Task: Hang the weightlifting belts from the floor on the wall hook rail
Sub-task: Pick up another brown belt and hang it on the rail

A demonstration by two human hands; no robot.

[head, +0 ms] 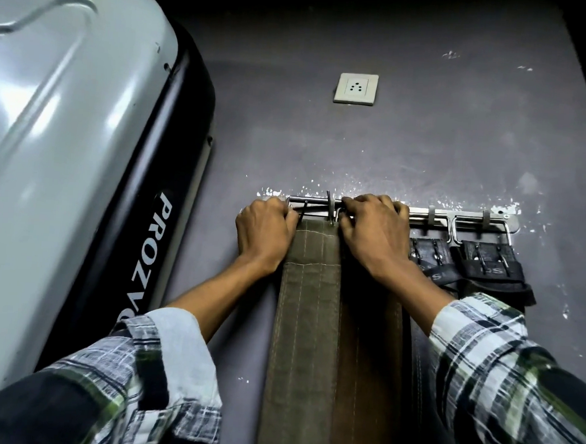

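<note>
While both hands [265,228] [373,226] grip the olive belt [308,312] at the hook rail [432,215], black belts [488,264] hang beside.

Location type: gym or fitness room. Evidence: a metal wall hook rail [422,216] is fixed to a dark grey painted wall [427,134] with chipped paint around the mounting. Weightlifting belts hang from it: one olive-green canvas belt [308,291] and two black belts [488,264] with metal buckles. An exercise machine housing [66,139], grey and black, lettered "PROZV", stands at left. A white wall socket [355,88] sits above the rail.
</note>
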